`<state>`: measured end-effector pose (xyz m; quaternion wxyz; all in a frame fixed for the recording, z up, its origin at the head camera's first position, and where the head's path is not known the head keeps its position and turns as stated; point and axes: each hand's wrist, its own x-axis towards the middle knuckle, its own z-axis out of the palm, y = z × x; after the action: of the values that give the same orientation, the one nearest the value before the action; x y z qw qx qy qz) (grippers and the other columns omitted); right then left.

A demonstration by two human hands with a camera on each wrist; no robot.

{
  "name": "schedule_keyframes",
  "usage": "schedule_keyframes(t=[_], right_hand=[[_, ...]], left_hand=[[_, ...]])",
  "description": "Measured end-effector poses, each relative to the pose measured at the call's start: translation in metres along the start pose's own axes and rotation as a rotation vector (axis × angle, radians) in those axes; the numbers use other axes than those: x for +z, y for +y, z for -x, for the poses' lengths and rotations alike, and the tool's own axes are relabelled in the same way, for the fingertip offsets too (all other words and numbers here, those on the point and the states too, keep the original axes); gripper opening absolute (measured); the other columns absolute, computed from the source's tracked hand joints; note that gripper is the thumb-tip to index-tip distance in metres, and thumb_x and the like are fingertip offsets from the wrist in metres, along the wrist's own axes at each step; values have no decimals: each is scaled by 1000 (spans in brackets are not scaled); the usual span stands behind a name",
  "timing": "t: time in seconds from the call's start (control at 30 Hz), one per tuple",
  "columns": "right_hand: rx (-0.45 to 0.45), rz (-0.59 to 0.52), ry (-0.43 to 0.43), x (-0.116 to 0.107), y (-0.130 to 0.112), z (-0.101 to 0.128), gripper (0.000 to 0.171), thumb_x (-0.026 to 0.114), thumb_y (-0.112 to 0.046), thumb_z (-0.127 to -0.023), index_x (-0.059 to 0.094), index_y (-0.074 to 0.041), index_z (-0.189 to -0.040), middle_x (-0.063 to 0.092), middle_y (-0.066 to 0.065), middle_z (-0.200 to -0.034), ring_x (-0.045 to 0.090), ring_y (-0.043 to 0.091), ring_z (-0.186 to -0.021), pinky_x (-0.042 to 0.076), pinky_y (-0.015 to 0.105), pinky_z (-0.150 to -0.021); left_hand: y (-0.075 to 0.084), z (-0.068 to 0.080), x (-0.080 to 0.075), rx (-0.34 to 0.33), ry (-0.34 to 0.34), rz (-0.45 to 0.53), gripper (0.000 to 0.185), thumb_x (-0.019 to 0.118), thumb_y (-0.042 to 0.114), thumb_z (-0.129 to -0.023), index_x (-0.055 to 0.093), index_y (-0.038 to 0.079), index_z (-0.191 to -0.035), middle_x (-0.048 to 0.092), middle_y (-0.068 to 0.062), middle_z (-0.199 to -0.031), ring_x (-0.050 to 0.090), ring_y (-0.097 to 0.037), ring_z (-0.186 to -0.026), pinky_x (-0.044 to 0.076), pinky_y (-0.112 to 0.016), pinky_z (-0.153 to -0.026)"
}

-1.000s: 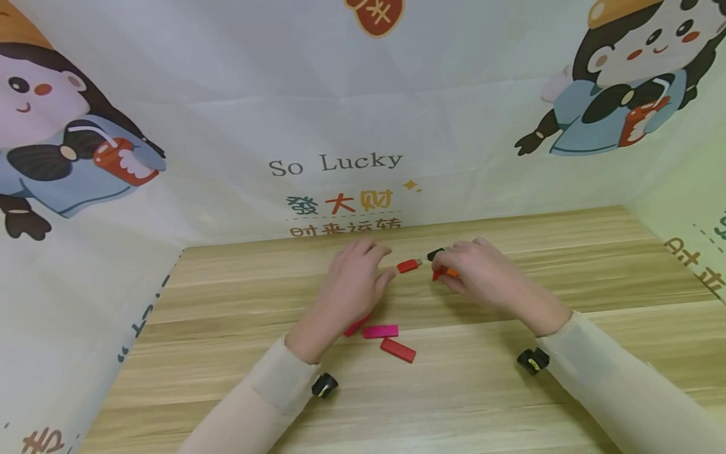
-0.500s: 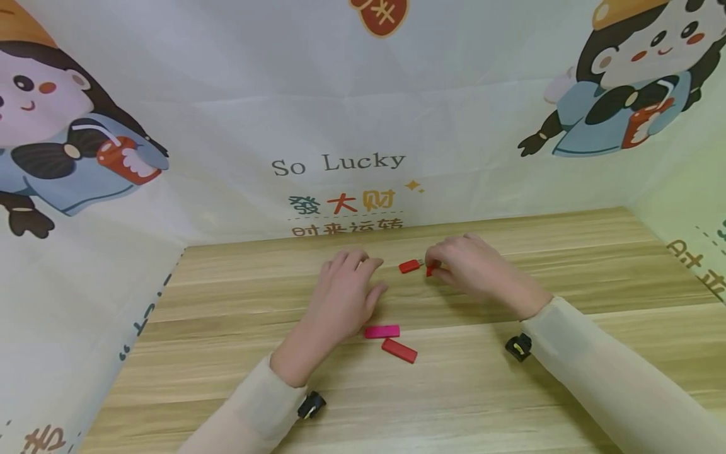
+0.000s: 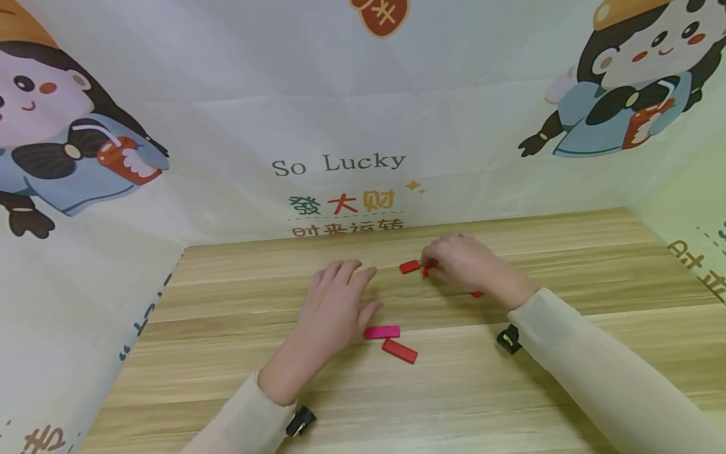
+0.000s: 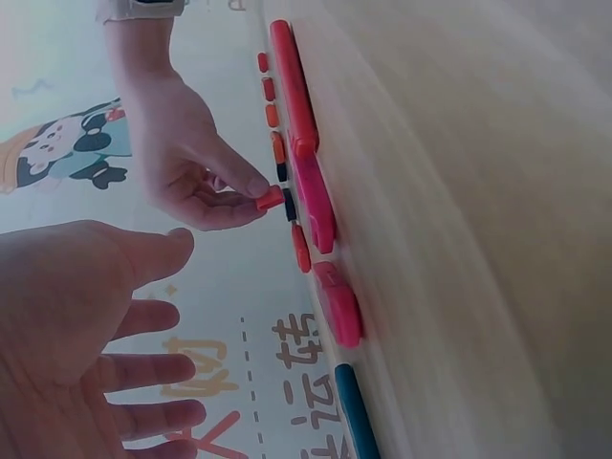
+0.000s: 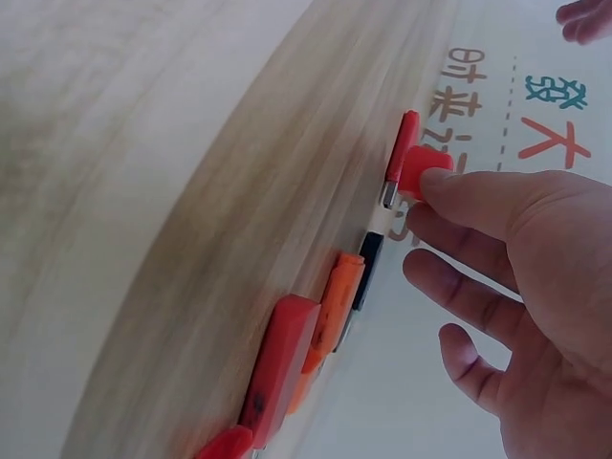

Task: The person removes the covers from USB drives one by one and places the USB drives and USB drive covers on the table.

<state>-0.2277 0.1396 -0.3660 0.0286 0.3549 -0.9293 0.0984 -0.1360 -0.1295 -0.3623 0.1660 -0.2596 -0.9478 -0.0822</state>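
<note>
My right hand point(image 3: 462, 265) pinching a small red cap point(image 5: 423, 170) beside a red USB stick point(image 3: 409, 267), my left hand point(image 3: 334, 309) flat, fingers relaxed, holding nothing, on the wooden table point(image 3: 227, 353)

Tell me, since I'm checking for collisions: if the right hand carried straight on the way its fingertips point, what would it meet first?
Probably the red stick lying just beyond the small red cap that the right hand pinches; depth is hard to judge.
</note>
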Motion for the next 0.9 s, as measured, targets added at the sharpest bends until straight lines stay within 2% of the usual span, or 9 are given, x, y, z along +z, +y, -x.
schedule_keyframes(t=[0.4,0.7,0.9], right_hand=[[9,-11,-54,2,1,-7,6,80,-15,-95,76,-17,-92,74,-6,-90,70,21,-90,51,53,-85],[41,-19,-98,4,4,-10,5,77,-15,-98,82,-14,-101,78,-2,-101,72,27,-101,52,58,-93],[52,-43,-124,3,4,-12,8,77,-11,-98,84,-11,-101,79,2,-103,74,27,-103,56,53,-96]], left_hand=[[-2,11,-2,-18,0,25,52,79,40,-98,66,11,-139,61,-15,-143,53,-38,-133,45,-58,-108],[-5,14,-2,-33,-10,40,54,78,40,-98,65,11,-142,59,-15,-146,52,-38,-135,43,-58,-110],[-6,15,-3,-46,-21,47,54,78,40,-98,65,11,-143,59,-15,-147,51,-38,-136,42,-59,-112]])
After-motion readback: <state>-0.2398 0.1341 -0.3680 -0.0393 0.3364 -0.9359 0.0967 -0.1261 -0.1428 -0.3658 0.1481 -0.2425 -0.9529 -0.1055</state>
